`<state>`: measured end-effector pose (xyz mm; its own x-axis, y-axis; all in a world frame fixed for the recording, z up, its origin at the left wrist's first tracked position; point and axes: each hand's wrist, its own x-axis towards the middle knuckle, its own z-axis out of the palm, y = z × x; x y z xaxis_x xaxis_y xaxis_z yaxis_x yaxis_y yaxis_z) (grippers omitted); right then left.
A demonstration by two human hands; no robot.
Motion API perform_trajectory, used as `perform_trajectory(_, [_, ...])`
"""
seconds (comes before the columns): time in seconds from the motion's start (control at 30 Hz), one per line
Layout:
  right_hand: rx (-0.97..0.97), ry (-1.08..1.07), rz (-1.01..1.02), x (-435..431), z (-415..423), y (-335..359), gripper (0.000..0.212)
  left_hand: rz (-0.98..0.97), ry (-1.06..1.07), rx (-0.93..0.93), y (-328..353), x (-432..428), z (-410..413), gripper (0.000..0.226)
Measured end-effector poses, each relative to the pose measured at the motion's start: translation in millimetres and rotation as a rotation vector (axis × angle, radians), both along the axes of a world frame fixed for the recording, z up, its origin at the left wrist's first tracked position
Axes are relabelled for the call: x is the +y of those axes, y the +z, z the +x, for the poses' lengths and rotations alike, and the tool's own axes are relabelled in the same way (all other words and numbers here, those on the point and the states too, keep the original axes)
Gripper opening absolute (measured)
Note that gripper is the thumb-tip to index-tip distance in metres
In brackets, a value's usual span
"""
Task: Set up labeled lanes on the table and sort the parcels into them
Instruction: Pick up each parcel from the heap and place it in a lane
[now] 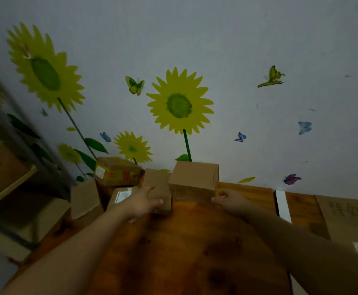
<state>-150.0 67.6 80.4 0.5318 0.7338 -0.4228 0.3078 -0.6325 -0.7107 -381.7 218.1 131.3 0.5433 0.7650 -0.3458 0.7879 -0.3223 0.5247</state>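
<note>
The sorting looks barely begun. Well to the right of the right grip (224,199), a white strip (282,206) lies across the surface (195,252), and beyond it sits a card (348,211) with writing too dim to read. I take these for a lane divider and a lane label, so at least part of the lane set-up seems done. How many lanes exist cannot be told from here. The parcels are bunched at the far edge against the wall (259,60), and none shows beside the strip or on the visible part of the card, so nearly all the sorting appears to be left.

The left grip (146,202) has its fingers spread over the top of the small box (161,188) and its thumb on the near face, so it holds that box. The right grip has its fingers curled at the near right corner of the big box (195,179), with the thumb up beside it. As far as the dim picture shows, it has hold of that corner.

The big box stands between the two grips, touching the small box on its left. Beyond and left of the left grip a yellow parcel (118,171) rests on top of others. A labelled box (121,196) lies just left of that grip, partly behind the wrist. Another plain box (84,199) sits further left again.
</note>
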Motion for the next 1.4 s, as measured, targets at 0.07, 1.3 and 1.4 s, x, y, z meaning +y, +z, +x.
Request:
perform_trajectory(0.07, [0.000, -0.041, -0.024, 10.0, 5.3, -4.9, 0.053, -0.022, -0.022, 0.009, -7.9, 17.3, 15.4, 0.079])
perform_trajectory(1.3, [0.205, -0.481, 0.565, -29.9, -40.8, 65.7, 0.031, -0.629, 0.117, -0.664, 8.1, 28.7, 44.4, 0.047])
perform_trajectory(1.4, [0.195, -0.461, 0.570, -55.3, -53.1, 84.3, 0.049, -0.599, 0.053, -0.669, 23.5, -4.8, 28.4, 0.039])
